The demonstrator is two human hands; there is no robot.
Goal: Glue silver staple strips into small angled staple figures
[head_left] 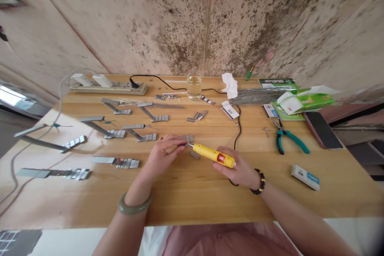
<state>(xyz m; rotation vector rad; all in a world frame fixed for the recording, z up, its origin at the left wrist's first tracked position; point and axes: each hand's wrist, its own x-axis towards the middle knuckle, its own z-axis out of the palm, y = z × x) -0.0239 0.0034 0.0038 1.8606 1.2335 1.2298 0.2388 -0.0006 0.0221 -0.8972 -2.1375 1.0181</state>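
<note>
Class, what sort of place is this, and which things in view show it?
Probably a craft or repair workspace: a yellow tool in the right hand, teal-handled pliers and a bundle of thin wires or rods at a wooden table.

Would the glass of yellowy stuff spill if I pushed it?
It would probably slosh: the glass is mostly full of pale yellow liquid. Pushed backward, it might snag on the black cord behind it. Its clear sides look like they might break if dropped.
</note>
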